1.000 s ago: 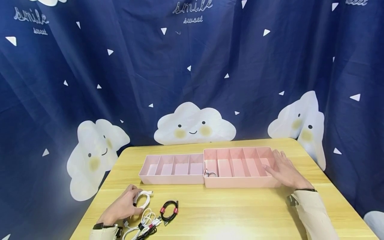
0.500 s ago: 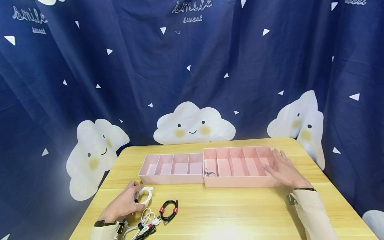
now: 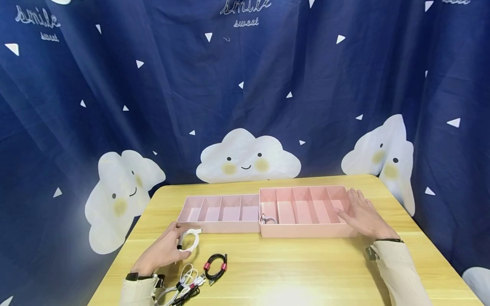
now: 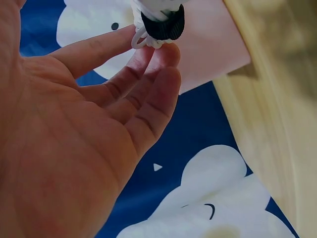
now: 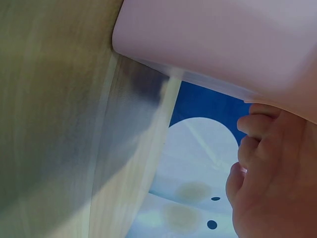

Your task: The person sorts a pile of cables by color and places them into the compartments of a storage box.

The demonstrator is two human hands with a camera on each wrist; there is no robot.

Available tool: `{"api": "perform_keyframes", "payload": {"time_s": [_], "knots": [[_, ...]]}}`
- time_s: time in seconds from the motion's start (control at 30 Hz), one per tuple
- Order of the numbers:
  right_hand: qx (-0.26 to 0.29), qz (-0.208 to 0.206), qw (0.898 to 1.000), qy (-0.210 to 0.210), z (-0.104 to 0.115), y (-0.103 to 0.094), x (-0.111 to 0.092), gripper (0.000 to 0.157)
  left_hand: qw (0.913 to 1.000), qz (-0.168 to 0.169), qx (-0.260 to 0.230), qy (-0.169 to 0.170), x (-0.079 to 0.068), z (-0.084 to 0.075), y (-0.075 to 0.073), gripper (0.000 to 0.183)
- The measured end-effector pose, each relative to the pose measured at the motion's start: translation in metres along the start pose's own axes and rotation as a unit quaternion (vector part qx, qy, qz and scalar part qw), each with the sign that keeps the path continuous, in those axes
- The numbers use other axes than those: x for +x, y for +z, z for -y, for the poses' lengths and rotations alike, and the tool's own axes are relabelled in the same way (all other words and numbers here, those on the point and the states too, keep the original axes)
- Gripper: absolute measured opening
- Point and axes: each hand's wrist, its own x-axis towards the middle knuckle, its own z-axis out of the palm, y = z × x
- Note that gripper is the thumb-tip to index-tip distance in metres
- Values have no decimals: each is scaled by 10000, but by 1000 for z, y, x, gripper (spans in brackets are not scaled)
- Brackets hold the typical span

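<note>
My left hand [image 3: 162,250] pinches a coiled white cable [image 3: 196,242] between thumb and fingers, in front of the left end of a pale lilac divided box [image 3: 226,227]. A black strap [image 4: 166,25] binds the coil in the left wrist view. My right hand [image 3: 367,216] rests against the right end of a larger pink divided box [image 3: 306,231], fingers straight along its outside and thumb over the rim. The right wrist view shows these fingers [image 5: 255,126] at the box wall. A small grey looped item [image 3: 271,221] lies in the pink box's leftmost compartment.
On the wooden table [image 3: 291,272], a coiled black cable [image 3: 213,257] with red ties lies right of my left hand. Nearer the front is a tangle of white and black cables [image 3: 185,284]. A dark blue cloud-print curtain [image 3: 229,102] hangs behind.
My left hand has moved forward and slightly right with the white cable, away from the other cables and up to the lilac box. The right hand has stayed in place.
</note>
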Motion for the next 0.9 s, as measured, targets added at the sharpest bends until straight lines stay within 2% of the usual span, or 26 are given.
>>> {"api": "perform_keyframes", "payload": {"time_s": [0.23, 0.43, 0.7, 0.9], "knots": [[-86, -16, 10000, -14, -2, 1, 2, 94, 10000, 28, -21, 34, 7, -9, -4, 72], [-49, -8, 10000, -17, -1, 1, 3, 95, 9995, -141, 222, 155, 13, -16, -8, 59], [7, 54, 10000, 7, -3, 1, 2, 96, 9989, -130, 253, 379, 20, -25, -11, 52], [53, 55, 10000, -5, -2, 1, 1, 96, 9983, -155, 337, 451, 27, -31, -13, 57]]}}
